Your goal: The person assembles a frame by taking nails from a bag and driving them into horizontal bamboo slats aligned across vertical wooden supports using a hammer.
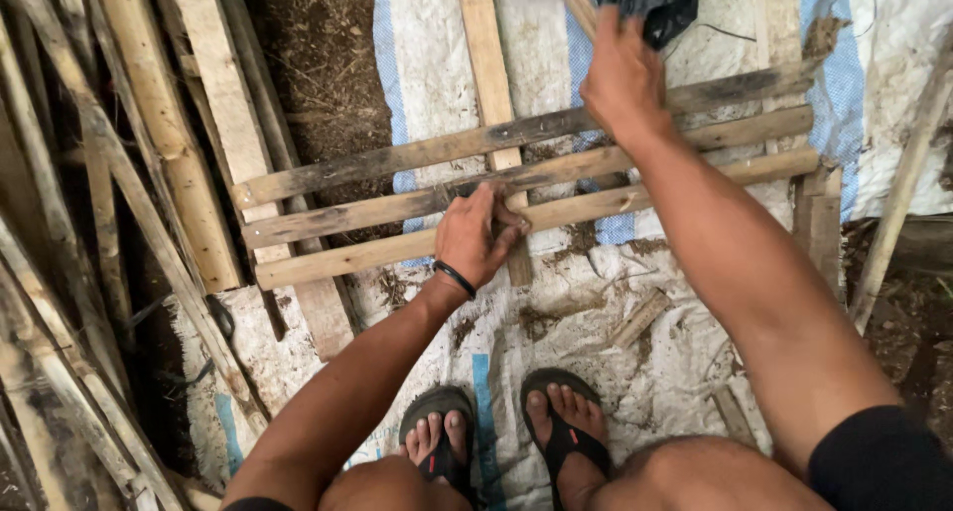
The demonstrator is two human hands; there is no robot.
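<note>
left hand (478,235) presses on the slatted wooden frame (397,208); right hand (622,76) grips a stick (574,0) above it, over dirty white sheeting (596,372).

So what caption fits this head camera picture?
Left hand presses on a wooden slat frame; right hand grips a stick.
</note>
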